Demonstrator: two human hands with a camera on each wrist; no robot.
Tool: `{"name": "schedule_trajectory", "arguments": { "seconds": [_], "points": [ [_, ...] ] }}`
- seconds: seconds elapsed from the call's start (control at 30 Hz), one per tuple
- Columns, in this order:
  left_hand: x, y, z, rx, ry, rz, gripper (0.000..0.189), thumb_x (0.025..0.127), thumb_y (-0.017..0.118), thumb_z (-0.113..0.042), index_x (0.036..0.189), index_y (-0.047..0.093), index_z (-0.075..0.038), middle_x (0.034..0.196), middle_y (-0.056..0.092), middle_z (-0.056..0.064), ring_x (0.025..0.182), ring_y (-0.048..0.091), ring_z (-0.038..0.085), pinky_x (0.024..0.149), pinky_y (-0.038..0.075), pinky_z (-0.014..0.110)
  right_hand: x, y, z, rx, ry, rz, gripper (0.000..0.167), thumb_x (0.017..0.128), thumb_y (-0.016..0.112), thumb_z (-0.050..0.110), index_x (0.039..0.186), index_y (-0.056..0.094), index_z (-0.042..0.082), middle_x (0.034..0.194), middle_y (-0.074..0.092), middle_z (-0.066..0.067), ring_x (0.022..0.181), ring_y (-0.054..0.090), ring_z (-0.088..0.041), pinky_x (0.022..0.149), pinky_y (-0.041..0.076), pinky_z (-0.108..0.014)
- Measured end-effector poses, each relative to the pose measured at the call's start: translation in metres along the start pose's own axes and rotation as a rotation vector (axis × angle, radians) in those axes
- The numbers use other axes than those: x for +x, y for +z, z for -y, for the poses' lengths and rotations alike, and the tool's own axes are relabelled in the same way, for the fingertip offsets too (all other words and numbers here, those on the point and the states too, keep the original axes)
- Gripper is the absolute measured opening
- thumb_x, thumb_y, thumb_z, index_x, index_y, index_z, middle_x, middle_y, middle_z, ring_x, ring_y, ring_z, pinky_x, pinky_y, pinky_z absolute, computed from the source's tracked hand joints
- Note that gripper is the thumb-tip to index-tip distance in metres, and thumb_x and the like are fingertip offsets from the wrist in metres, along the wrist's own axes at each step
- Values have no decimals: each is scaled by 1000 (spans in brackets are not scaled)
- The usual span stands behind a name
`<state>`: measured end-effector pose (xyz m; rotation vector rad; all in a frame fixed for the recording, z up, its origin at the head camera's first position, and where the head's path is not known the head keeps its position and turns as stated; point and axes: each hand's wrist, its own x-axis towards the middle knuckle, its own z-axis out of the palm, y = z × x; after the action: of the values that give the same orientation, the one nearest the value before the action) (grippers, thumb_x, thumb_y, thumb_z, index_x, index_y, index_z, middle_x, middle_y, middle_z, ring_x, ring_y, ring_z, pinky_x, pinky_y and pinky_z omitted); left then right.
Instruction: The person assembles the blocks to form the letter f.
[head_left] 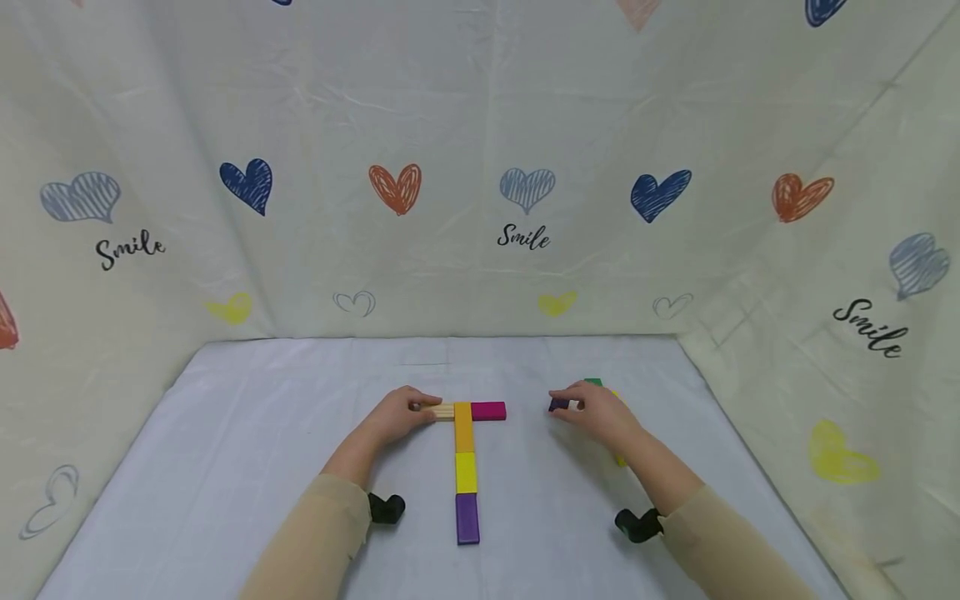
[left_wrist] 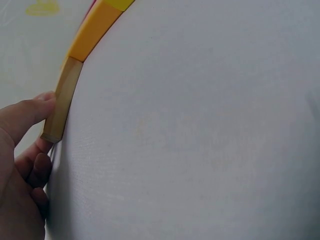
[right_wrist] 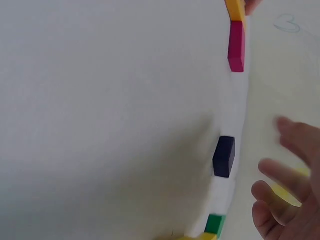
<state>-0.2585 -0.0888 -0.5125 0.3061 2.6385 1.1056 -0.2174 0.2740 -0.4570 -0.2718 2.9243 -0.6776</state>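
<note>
My left hand (head_left: 396, 415) pinches a plain wooden block (left_wrist: 65, 97) between thumb and finger. That block lies against the left side of an orange block (head_left: 463, 429), with a magenta block (head_left: 489, 411) on the other side. Below the orange one, a yellow block (head_left: 466, 472) and a purple block (head_left: 467, 518) continue in a line toward me. My right hand (head_left: 606, 417) is over a dark navy block (right_wrist: 224, 156) on the table. In the right wrist view its fingers are spread and stand apart from that block.
A green block (right_wrist: 215, 223) and yellow pieces (head_left: 619, 460) lie to the right, partly hidden behind my right hand. A white cloth covers the table (head_left: 262, 467). Behind it hangs a curtain (head_left: 450, 267) printed with hearts.
</note>
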Motion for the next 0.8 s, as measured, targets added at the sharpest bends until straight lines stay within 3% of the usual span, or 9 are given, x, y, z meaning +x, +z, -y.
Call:
{"name": "schedule_trajectory", "arguments": {
  "seconds": [0.23, 0.5, 0.8],
  "points": [
    [0, -1, 1, 4, -17, -9, 28, 93, 71, -28, 120, 74, -27, 114, 62, 0, 98, 52, 22, 93, 46, 42, -26, -16, -36, 0, 48, 21, 44, 92, 71, 33, 133, 65, 18, 116, 63, -9, 88, 50, -21, 68, 45, -32],
    [2, -1, 4, 8, 11, -14, 27, 93, 71, -28, 120, 74, -27, 115, 64, 0, 97, 53, 20, 93, 46, 42, -45, -25, -63, 33, 161, 34, 51, 91, 72, 36, 135, 62, 12, 121, 61, -15, 90, 53, -24, 68, 47, -32],
    [4, 1, 4, -8, 15, -3, 26, 92, 72, -26, 119, 75, -27, 113, 63, 0, 95, 53, 20, 91, 47, 41, -54, -30, -71, 23, 230, 181, 62, 87, 75, 35, 138, 58, 6, 106, 61, -7, 85, 50, -23, 68, 44, -35]
  ]
}}
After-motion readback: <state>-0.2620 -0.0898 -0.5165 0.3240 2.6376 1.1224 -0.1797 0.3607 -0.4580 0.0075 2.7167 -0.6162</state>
